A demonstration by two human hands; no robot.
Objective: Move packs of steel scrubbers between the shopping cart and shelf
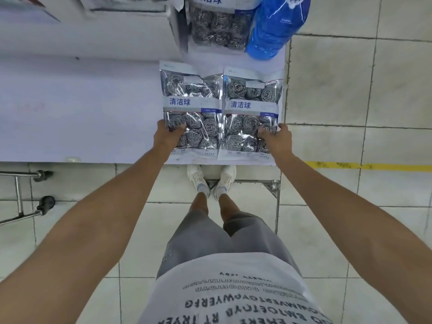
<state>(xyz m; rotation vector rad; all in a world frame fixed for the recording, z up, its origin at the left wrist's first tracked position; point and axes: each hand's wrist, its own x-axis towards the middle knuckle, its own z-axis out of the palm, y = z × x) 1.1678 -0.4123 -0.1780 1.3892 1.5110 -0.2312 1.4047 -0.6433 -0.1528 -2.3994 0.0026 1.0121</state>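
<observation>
On the white shelf (81, 101) above a tiled floor, two scrubber packs lie flat, side by side at its near right corner, the left hand (167, 136) grasping the left pack (190, 106), the right hand (277, 137) grasping the right pack (252, 108), seemingly to square them.

shop | white shelf (81, 101) stocked with scrubber packs (191, 108) | cart (21, 197) | tiled floor (350, 90)

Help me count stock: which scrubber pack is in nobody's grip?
The far scrubber pack beside the blue bottle; the left hand and right hand each grip a near pack.
</observation>
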